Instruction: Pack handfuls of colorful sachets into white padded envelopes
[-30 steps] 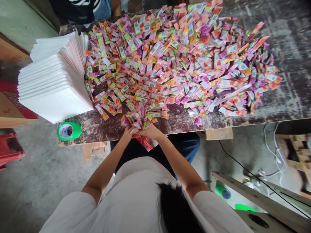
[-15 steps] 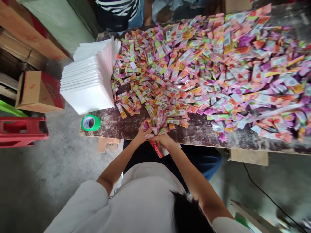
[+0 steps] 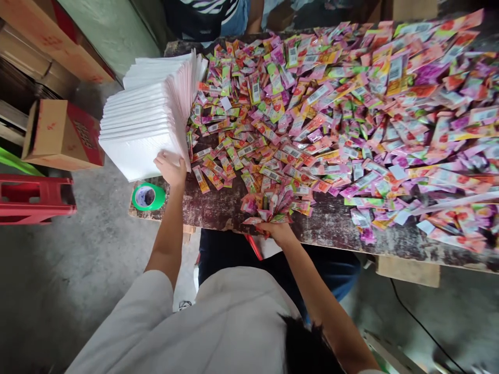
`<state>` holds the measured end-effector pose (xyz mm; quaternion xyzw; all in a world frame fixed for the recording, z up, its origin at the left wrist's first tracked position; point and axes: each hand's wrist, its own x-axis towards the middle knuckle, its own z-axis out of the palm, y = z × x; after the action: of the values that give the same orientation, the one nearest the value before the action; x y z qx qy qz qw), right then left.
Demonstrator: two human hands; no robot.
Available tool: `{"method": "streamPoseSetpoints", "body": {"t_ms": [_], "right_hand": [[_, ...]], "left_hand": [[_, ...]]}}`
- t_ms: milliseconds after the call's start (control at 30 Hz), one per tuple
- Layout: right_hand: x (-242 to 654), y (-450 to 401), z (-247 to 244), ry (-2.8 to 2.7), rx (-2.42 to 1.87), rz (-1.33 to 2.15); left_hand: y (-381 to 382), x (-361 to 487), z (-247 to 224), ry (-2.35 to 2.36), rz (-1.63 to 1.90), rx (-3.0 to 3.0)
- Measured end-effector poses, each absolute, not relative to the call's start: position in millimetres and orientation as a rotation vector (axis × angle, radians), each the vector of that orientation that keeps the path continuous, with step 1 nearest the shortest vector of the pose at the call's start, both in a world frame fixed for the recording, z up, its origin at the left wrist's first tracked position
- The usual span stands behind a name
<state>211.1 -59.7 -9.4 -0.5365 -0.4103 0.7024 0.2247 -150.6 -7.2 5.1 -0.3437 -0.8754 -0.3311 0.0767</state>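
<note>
White stack [image 3: 134,124]: one, on the left end of the counter [image 3: 218,217]; many thin layers, too tightly packed to count.
Left hand [image 3: 170,167]: apart from the right, laid on the stack's near right corner; whether it pinches a layer cannot be told.
Right hand [image 3: 277,232]: clamped on one bunch of packets [image 3: 279,201], right of the stack and nearer the person.
Loose packets [image 3: 273,111]: spread to the right of the stack, too overlapped to count; barcodes and fruit pictures show, lettering too small to read.
Tape roll [image 3: 158,197]: one, green, just in front of the stack; print inside its core illegible.
Carton [image 3: 58,134]: one, left of the stack; lettering on its red side not legible.
Red stool [image 3: 35,208]: one, partly shown, left of the stack and nearer the person.
Co-worker [image 3: 210,15]: one, partly in view beyond the stack, in striped clothing.
</note>
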Motion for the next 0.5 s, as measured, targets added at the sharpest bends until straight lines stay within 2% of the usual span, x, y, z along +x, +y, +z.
{"method": "streamPoseSetpoints", "body": {"t_ms": [133,333,400,500], "right_hand": [[219.3,-65.0,-8.0,-1.020,-1.525,1.996],[249.1,-70.1,-0.9,-0.981,-1.606,1.894],[256.2,-69.4,-0.2,-1.010,-1.610,1.861],[257.9,-65.5,-2.6,-1.058,-1.597,1.689]], "left_hand": [[-7.8,-160.1,7.6,-2.684,-0.987,-0.998],[-55.4,-138.1,48.9,-2.649,-1.036,-0.948],[-74.8,-100.3,48.5,-2.715,-0.964,-1.151],[-91.6,-27.3,25.1,-2.860,-0.629,-1.876]]}}
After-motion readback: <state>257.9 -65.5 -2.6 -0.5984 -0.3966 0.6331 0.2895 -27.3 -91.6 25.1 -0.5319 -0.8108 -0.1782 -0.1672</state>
